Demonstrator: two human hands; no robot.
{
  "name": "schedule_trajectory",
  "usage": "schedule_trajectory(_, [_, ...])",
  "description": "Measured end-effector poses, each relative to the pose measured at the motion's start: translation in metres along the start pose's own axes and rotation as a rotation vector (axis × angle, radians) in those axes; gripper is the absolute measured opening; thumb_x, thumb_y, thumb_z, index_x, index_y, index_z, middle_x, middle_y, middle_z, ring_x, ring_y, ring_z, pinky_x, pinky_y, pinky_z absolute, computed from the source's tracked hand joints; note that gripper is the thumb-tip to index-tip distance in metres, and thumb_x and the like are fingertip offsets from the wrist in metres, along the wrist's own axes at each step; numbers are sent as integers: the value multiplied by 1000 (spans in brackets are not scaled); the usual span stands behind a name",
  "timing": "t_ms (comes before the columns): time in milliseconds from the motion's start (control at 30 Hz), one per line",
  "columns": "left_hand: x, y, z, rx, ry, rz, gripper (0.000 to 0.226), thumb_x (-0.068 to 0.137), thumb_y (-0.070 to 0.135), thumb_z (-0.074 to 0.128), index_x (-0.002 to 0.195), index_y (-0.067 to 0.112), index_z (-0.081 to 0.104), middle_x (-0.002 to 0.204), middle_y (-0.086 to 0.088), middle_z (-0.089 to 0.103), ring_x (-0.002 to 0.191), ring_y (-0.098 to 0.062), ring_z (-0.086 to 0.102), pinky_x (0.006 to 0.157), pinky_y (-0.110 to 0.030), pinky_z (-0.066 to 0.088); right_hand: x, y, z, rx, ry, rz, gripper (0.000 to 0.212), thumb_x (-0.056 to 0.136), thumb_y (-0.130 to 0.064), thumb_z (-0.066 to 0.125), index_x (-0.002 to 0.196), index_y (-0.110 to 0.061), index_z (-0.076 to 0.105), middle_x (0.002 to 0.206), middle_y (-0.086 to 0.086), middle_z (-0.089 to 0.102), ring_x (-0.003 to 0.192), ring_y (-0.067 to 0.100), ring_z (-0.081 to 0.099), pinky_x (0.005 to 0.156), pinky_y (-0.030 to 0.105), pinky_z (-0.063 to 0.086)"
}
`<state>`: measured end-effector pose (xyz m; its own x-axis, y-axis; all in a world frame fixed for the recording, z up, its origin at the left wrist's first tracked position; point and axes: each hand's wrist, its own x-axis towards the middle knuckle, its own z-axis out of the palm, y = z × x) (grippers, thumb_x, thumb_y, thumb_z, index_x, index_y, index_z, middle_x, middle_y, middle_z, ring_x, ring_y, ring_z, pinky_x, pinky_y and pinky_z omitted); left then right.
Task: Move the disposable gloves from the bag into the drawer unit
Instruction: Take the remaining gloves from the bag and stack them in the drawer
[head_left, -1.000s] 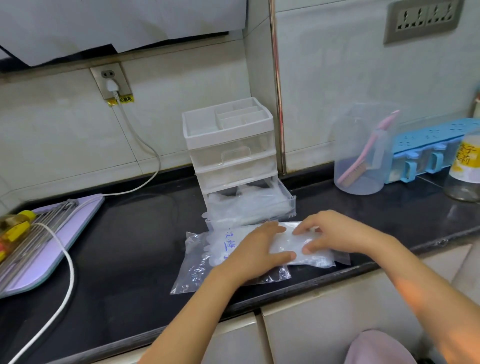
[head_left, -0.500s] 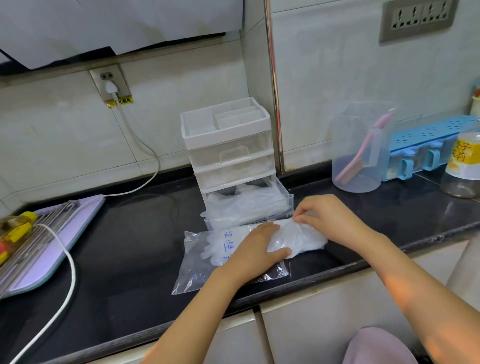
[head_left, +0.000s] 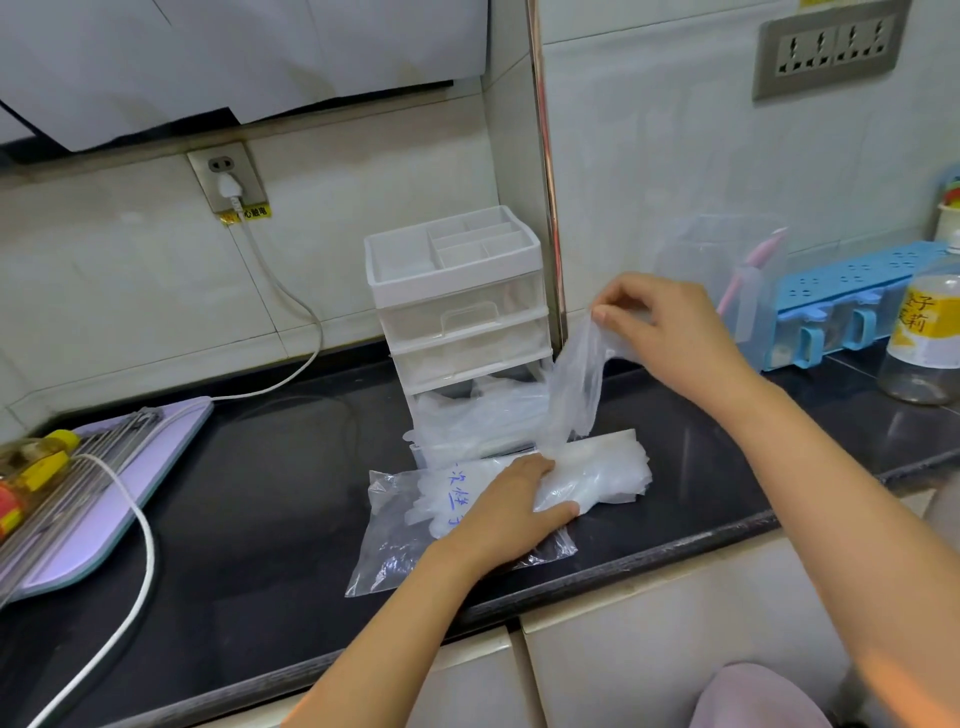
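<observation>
A clear zip bag (head_left: 395, 540) with blue writing lies on the black counter (head_left: 260, 493), a stack of thin translucent gloves (head_left: 608, 475) sticking out of its right end. My left hand (head_left: 506, 514) presses flat on the bag and the stack. My right hand (head_left: 670, 327) pinches one clear glove (head_left: 576, 384) and holds it up above the stack, right of the white drawer unit (head_left: 457, 312). The unit's bottom drawer (head_left: 467, 415) is pulled out and holds several crumpled gloves. The two upper drawers are pushed in.
A purple board (head_left: 114, 499) with metal skewers and a yellow-capped bottle lies at the left, a white cable (head_left: 140, 525) running across it. At the right stand a clear jug (head_left: 727, 280) with a pink brush, a blue seasoning rack (head_left: 852, 291) and a bottle (head_left: 924, 338).
My right hand has risen from the stack on the counter, pulling one glove up and away from it. My left hand stays pressed on the bag.
</observation>
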<state>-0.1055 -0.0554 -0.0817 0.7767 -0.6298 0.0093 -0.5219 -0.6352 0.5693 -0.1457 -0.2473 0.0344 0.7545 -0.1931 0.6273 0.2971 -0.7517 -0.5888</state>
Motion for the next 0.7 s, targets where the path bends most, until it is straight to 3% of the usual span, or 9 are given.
schedule_trajectory(67, [2, 3, -7, -107, -6, -79, 47, 92, 37, 59, 135, 23, 47, 128, 10, 51, 121, -9, 46, 93, -15, 30, 7, -11, -6, -8, -31, -18, 8, 92, -15, 59, 88, -17, 65, 88, -6, 66, 86, 7, 58, 72, 1, 37])
schedule_trajectory(133, [4, 7, -19, -310, 108, -122, 8, 92, 25, 59, 100, 26, 59, 93, 10, 58, 92, -13, 55, 74, -16, 39, 11, -21, -9, -65, -124, -24, 9, 92, -16, 58, 86, -21, 63, 88, -6, 66, 84, 8, 59, 70, 7, 40])
schedule_trajectory(200, [3, 14, -36, -358, 246, -86, 16, 92, 12, 56, 82, 23, 52, 75, 8, 51, 66, -9, 48, 54, -11, 35, 11, -28, -7, -98, -171, -16, 9, 91, -18, 57, 86, -20, 64, 87, -5, 66, 83, 10, 60, 69, 16, 43])
schedule_trajectory(233, [1, 15, -44, -400, 273, -63, 16, 91, 7, 56, 91, 23, 52, 80, 8, 51, 64, -3, 47, 54, -8, 36, 11, -30, -6, -102, -177, -1, 10, 91, -19, 57, 86, -18, 65, 85, -4, 66, 81, 11, 60, 68, 17, 43])
schedule_trajectory(333, [-9, 13, -62, -619, 207, 33, 65, 81, 17, 74, 133, 33, 39, 122, 19, 52, 94, 16, 53, 85, -6, 41, 12, -32, -1, 74, -201, 128, 13, 91, -19, 59, 83, -14, 67, 74, -3, 65, 71, 10, 58, 67, 20, 43])
schedule_trajectory(433, [-15, 11, -72, -705, 244, 98, 96, 61, 47, 80, 145, 35, 34, 137, 22, 47, 120, 5, 50, 99, -21, 41, 13, -26, 3, 354, -283, 327, 19, 91, -14, 60, 74, -13, 67, 60, -5, 64, 61, 9, 57, 63, 19, 46])
schedule_trajectory(533, [-18, 17, -83, -850, 392, 136, 56, 70, 41, 73, 122, 25, 62, 117, 10, 67, 111, -6, 61, 97, -29, 45, 7, -15, 13, 498, -419, 445, 35, 92, -9, 57, 60, -17, 70, 60, 1, 64, 63, 14, 57, 65, 22, 46])
schedule_trajectory(600, [-17, 22, -86, -818, 479, 75, 21, 82, 31, 70, 100, 21, 72, 103, 3, 72, 103, -13, 65, 96, -36, 49, 0, -9, 23, 572, -522, 499, 30, 93, -9, 55, 68, -12, 71, 65, 5, 64, 65, 18, 58, 66, 26, 46])
schedule_trajectory(700, [-13, 25, -86, -839, 478, -23, 9, 86, 30, 67, 87, 22, 72, 96, 0, 72, 97, -16, 67, 87, -26, 54, -13, -4, 38, 725, -622, 593, 17, 95, -8, 53, 84, -2, 66, 66, 4, 64, 59, 14, 61, 56, 23, 51])
